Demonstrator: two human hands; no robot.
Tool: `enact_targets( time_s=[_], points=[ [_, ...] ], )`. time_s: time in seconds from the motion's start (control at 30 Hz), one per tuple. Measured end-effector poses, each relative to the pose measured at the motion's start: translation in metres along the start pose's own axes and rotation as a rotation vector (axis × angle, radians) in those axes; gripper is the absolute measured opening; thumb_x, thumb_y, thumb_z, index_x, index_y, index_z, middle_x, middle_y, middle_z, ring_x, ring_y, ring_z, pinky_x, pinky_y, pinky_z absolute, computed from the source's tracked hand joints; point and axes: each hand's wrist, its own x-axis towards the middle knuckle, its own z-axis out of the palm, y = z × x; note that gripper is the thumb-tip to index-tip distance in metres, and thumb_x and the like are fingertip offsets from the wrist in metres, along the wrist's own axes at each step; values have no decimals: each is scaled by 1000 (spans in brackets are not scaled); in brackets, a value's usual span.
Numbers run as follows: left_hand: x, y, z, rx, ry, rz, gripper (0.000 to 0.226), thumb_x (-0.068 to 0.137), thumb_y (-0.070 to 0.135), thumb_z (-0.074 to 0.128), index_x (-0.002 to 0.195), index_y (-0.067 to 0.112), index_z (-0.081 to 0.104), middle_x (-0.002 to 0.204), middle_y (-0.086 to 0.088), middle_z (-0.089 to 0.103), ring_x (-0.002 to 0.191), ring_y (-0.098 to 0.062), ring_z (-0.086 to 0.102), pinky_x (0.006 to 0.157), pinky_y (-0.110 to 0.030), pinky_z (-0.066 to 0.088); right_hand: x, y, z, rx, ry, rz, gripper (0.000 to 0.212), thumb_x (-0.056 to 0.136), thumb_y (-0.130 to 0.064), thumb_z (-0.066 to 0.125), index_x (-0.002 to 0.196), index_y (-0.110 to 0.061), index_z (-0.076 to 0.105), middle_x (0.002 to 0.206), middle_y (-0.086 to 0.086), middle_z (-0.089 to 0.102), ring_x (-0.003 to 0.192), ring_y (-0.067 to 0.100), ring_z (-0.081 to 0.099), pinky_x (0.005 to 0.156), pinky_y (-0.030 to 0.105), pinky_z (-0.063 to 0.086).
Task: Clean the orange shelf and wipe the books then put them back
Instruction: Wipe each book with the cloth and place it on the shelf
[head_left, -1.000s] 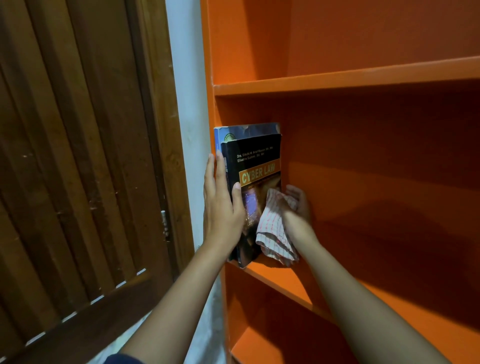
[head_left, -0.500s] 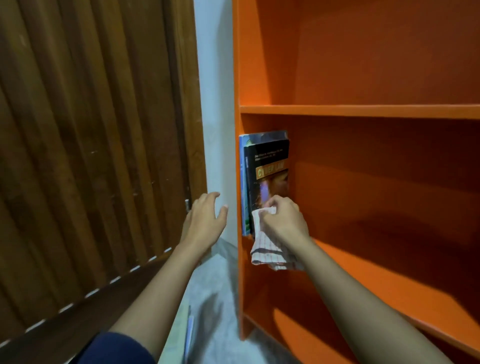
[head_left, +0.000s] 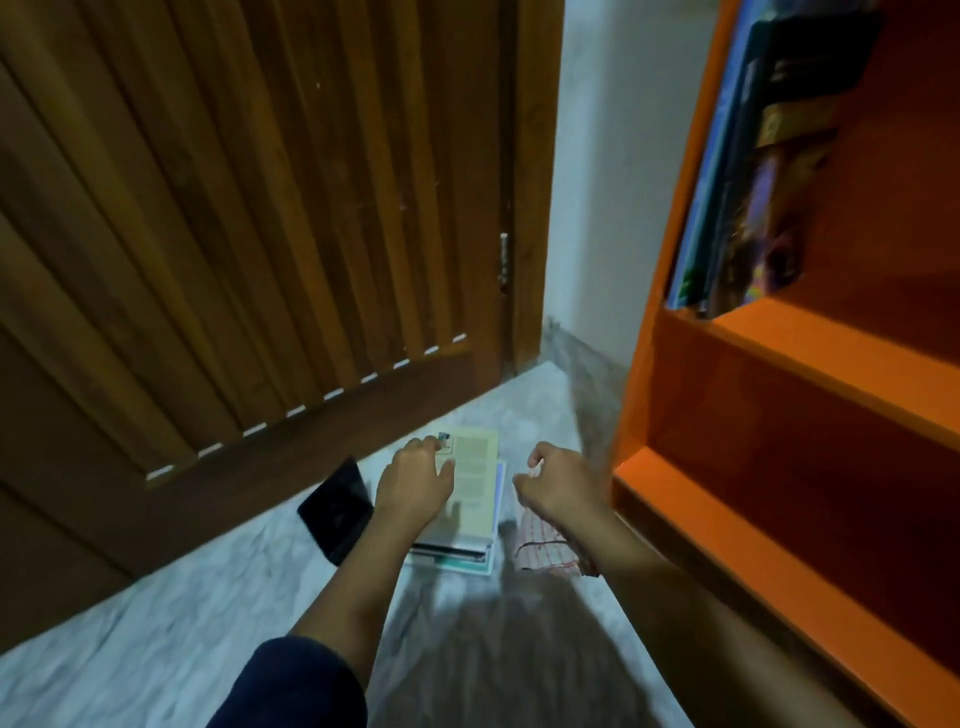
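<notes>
Floor now faced: books left at the shelf's left end, stack reached for by the flat-fingered left hand, cloth gripped in the right hand.

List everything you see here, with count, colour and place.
Orange shelf unit: one, orange, right side.
Brown slatted wooden door: one, brown, left.
White wall: one, white, between door and shelf unit.
Grey marbled floor: one, grey, below.
Upright books: at least two, blue and black, shelf's left end.
Stack of books, pale cream cover on top: one, floor by door.
Flat black rectangular object: one, black, floor left of the stack.
Red-and-white checked cloth: one, hanging right of the stack.
Dark blue sleeve: one, left arm.
Left hand: one, on the stack's top book.
Right hand: one, gripping the cloth.
</notes>
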Motion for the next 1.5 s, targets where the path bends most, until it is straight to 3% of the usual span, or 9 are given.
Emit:
enact_targets(
  time_s=[0.13, 0.3, 0.57, 0.87, 1.0, 1.1, 1.23, 1.37, 1.5],
  points=[
    [8, -51, 40, -13, -77, -136, 40, 94, 29, 50, 127, 6, 49, 125, -15, 53, 113, -31, 53, 91, -40, 47, 24, 22, 59, -21, -138, 79, 28, 84, -34, 57, 109, -19, 54, 106, 2, 62, 98, 24, 59, 72, 26, 40],
    [22, -106, 94, -81, -153, -196, 35, 91, 26, 57, 114, 0, 54, 111, -18, 57, 103, -35, 57, 84, -39, 47, 54, 49, 117, 81, -153, 170, 21, 82, -29, 55, 95, -14, 60, 97, 5, 63, 85, 21, 59, 74, 32, 48],
    [56, -144, 157, -310, -105, -283, 38, 88, 27, 61, 119, 7, 51, 115, -10, 57, 104, -25, 58, 79, -32, 51, 101, 69, 183, 200, -195, 222, 37, 85, -35, 57, 120, -22, 55, 112, 5, 63, 98, 24, 60, 79, 30, 50],
    [46, -142, 169, -604, -153, -296, 45, 88, 16, 63, 127, 5, 43, 122, -6, 52, 114, -21, 53, 83, -27, 47, 79, 82, 217, 227, -37, 209, 52, 89, -41, 57, 138, -28, 45, 121, 4, 64, 107, 24, 61, 88, 33, 49],
    [12, -143, 165, -569, -95, -286, 37, 90, 13, 60, 125, 8, 50, 111, 3, 57, 104, -16, 59, 82, -25, 50, 42, 89, 219, 300, -3, 187, 42, 87, -38, 57, 128, -33, 52, 109, -5, 68, 91, 13, 63, 77, 29, 53],
    [-9, -146, 166, -595, -57, -362, 29, 92, 12, 56, 121, 8, 52, 106, 4, 55, 96, -10, 58, 66, -10, 44, 35, 97, 210, 390, -29, 234, 34, 85, -33, 60, 119, -30, 55, 114, -2, 64, 102, 20, 61, 86, 32, 50],
    [-5, -149, 171, -596, -45, -388, 31, 95, 12, 52, 125, 5, 51, 112, -7, 58, 90, -11, 59, 60, -10, 48, 52, 99, 199, 485, -180, 229, 53, 90, -31, 60, 138, -27, 38, 129, 1, 53, 117, 23, 53, 85, 25, 39],
    [3, -151, 177, -646, -134, -398, 32, 97, 15, 48, 127, 5, 46, 118, -10, 59, 101, -19, 60, 79, -24, 50, 74, 107, 199, 572, -280, 141, 59, 86, -22, 66, 135, -37, 37, 117, -14, 54, 108, 11, 57, 92, 28, 46],
    [5, -155, 181, -714, -189, -400, 36, 98, 21, 48, 131, 12, 40, 118, -3, 58, 105, -22, 61, 86, -35, 52, 80, 106, 201, 664, -308, 71, 57, 83, -5, 66, 122, -37, 39, 104, -20, 57, 90, -7, 56, 68, 6, 47]
  ],
)
